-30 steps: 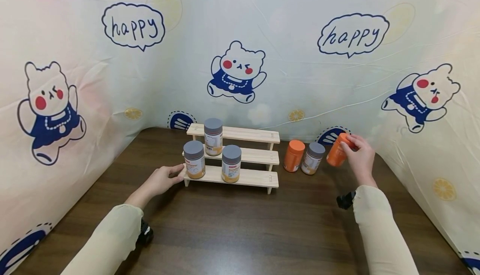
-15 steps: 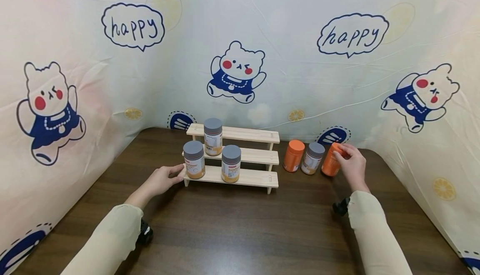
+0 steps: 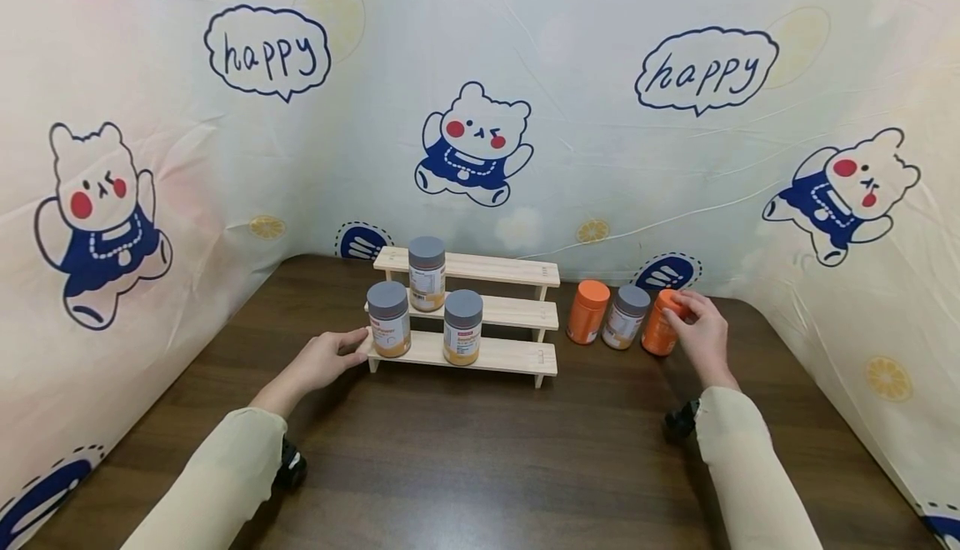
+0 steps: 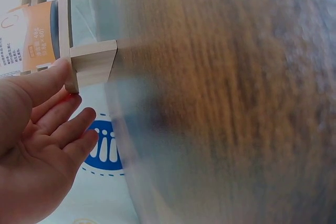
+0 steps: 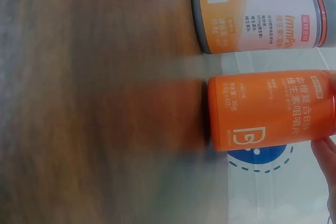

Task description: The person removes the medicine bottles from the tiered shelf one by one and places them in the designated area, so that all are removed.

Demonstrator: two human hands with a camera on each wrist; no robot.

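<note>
Orange bottle (image 5: 265, 111) is legible only at right wrist; right fingers (image 3: 697, 304) clamp it; left fingers (image 4: 61, 114) pinch shelf (image 3: 513, 357)

We count four grey-lidded jars (image 3: 462, 333), two orange jars (image 3: 588, 314) and one rack (image 3: 517, 313) with three shelves (image 3: 513, 356). We see two hands (image 3: 322, 358) (image 3: 705, 333), three printed bears (image 3: 472, 154) and two bubbles (image 3: 266, 54).

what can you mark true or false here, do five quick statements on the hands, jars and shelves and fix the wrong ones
1. The left hand holds the end of the lowest shelf. True.
2. The right hand grips a grey-lidded jar. False: the right hand holds an orange jar.
3. One grey-lidded jar stands on the middle shelf. True.
4. Every jar is on a shelf. False: another orange jar stands on the table.
5. Another grey-lidded jar is between the two orange jars. True.
</note>
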